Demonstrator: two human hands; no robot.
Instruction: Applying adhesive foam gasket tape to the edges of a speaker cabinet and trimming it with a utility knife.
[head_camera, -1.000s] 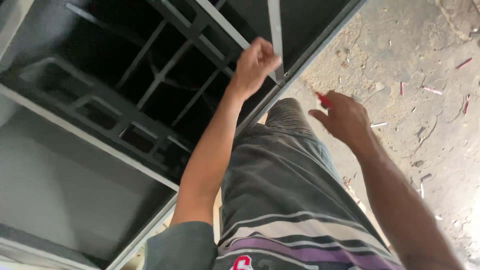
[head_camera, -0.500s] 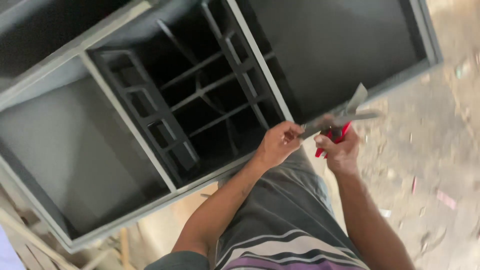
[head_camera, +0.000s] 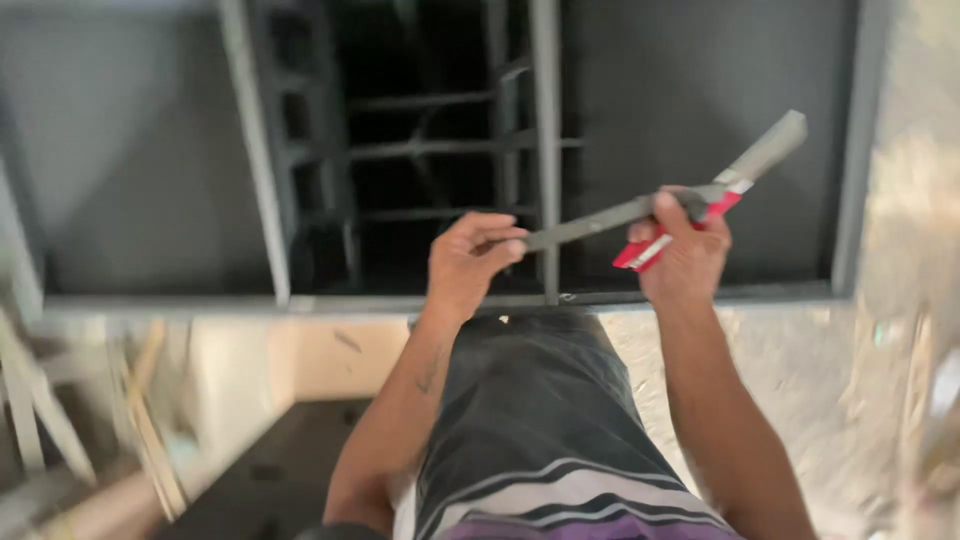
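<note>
We see our left hand (head_camera: 470, 262) pinching the low end of a grey metal strip (head_camera: 650, 205), and our right hand (head_camera: 685, 250) closed round its middle together with a small red tool (head_camera: 668, 235). The strip slants up to the right above a grey metal frame (head_camera: 545, 150) lying on a dusty concrete floor (head_camera: 800, 370). The edges blur; the frame's interior is dark.

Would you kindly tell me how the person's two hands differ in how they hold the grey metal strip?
The left hand pinches the low end of the grey metal strip with its fingertips; the right hand wraps around it further up, near the middle. The left hand holds only the strip, while the right hand also holds a red tool beneath it. Both have a closed grip over the dark metal frame.
</note>
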